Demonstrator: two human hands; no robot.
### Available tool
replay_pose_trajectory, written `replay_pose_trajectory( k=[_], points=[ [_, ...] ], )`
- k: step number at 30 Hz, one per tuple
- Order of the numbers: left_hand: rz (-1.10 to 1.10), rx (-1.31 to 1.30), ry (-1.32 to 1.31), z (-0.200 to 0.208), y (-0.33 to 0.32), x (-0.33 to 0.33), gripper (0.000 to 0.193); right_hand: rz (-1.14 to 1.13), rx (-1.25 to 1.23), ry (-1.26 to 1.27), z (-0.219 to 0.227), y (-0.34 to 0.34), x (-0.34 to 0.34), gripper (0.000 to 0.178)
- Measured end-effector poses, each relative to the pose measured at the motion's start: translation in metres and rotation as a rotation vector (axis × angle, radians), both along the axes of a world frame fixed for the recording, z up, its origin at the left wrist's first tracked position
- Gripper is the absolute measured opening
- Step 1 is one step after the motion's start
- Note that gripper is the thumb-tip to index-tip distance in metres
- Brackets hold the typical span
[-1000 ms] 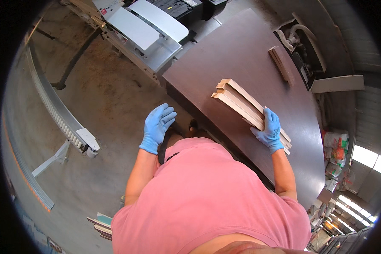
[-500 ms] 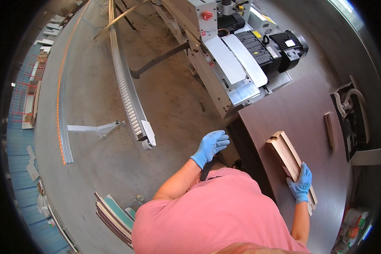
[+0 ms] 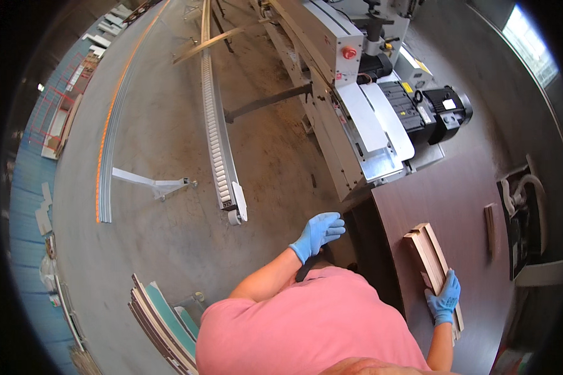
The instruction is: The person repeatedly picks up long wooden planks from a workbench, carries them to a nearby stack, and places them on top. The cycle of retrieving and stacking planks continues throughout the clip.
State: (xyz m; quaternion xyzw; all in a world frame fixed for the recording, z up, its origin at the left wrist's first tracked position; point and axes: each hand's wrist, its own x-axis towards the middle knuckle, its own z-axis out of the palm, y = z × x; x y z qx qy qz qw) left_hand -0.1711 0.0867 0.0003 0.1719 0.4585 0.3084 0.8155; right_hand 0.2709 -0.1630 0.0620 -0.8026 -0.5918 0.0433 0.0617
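Observation:
In blue work gloves, my right hand (image 3: 444, 299) spans a small stack of pale wooden strips (image 3: 426, 245), its thumb on one side and its fingers on the other. The strips lie lengthwise on a dark brown tabletop (image 3: 447, 197). My palm covers part of their nearer half. My left hand (image 3: 319, 236) hangs in the air left of the table, in front of my body, holding nothing. Its fingers are stretched out and slightly curved.
Beyond the table stands a grey machine (image 3: 356, 131) with black motors and a red button. A roller conveyor (image 3: 214, 131) runs away to the left. A short brown strip (image 3: 490, 231) lies at the table's right. Boards (image 3: 162, 322) stack at lower left.
The view has shifted, so machine, conveyor and table sit lower and further right. My right hand stays on the wooden strips, and my left hand is still held out, holding nothing.

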Motion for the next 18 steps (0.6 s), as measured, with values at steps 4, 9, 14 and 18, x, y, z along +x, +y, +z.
replay_pose_trajectory(
  k=[4,9,14,18],
  points=[
    [0.054,0.120,0.127,0.000,-0.028,-0.007,0.045,0.031,0.025,0.019,-0.005,0.002,0.007,0.106],
    [0.065,0.171,0.075,0.003,-0.103,0.009,0.048,0.020,-0.068,0.174,0.020,0.025,-0.015,0.104],
    [-0.065,0.286,0.057,0.030,-0.189,0.045,0.070,0.105,-0.088,0.667,0.040,0.055,-0.056,0.100],
    [0.063,0.391,0.000,0.025,-0.248,0.043,0.086,0.476,-0.225,0.946,0.104,0.089,-0.171,0.086]
  ],
)
